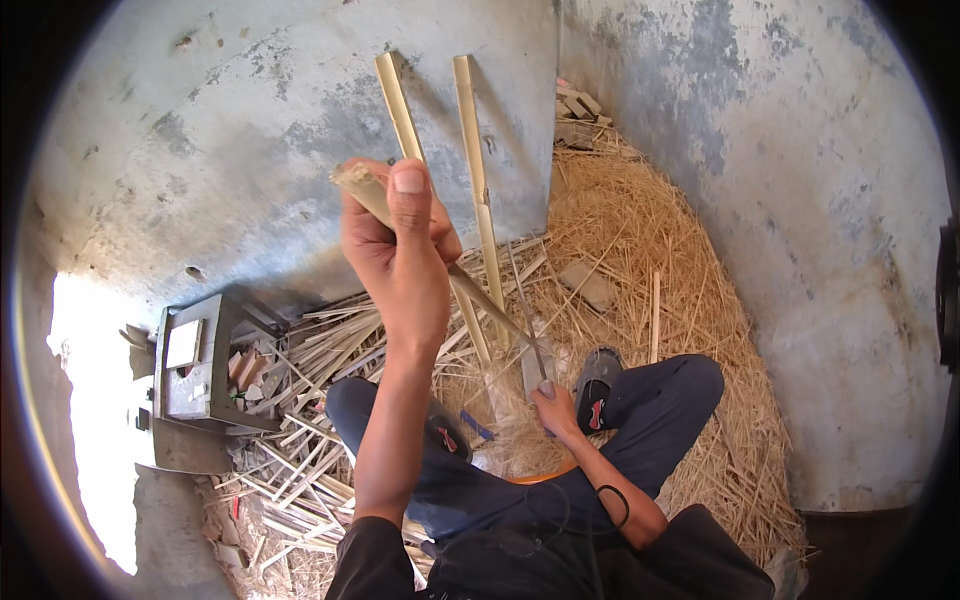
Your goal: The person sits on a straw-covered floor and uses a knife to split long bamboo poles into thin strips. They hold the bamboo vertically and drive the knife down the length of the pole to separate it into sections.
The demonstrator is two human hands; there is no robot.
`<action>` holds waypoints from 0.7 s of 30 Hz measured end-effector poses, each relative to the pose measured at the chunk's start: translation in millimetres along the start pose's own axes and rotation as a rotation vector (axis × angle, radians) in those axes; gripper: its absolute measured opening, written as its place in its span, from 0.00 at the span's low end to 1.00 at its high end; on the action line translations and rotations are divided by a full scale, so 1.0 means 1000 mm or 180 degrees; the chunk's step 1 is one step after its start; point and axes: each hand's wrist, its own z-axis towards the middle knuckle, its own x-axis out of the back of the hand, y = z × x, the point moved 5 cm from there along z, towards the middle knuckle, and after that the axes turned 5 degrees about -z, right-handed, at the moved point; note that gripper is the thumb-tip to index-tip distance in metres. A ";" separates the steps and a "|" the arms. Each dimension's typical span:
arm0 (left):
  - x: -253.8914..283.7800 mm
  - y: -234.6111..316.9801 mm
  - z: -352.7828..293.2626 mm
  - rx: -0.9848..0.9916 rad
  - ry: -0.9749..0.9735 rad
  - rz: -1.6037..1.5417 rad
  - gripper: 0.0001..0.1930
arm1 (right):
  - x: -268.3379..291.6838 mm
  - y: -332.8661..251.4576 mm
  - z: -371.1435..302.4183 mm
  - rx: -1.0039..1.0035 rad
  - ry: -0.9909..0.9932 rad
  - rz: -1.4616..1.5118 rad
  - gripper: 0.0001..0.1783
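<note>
Raised in front of me, my left hand (400, 235) is closed around a split bamboo strip (482, 295), thumb on top. The strip's rough upper end pokes out past the fingers. Its other end slants down toward my right hand (556, 410), which is low between my knees and closed on the handle of a long, thin knife (521, 290). The blade points up and away, and the strip's lower end meets or crosses it; I cannot tell if they touch. Most of the handle is hidden by my fingers.
Two split bamboo lengths lean on the wall: a left one (397, 100) and a right one (466, 120). Cut strips (300, 480) pile up at left beside a dark wooden stool-like box (195, 360). Shavings (620, 220) cover the floor ahead and right. Bricks (578, 105) lie far back.
</note>
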 end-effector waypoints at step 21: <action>0.001 0.003 0.001 0.0188 -0.0049 -0.0564 0.15 | 0.019 0.199 0.062 -0.1977 -0.0206 0.1173 0.10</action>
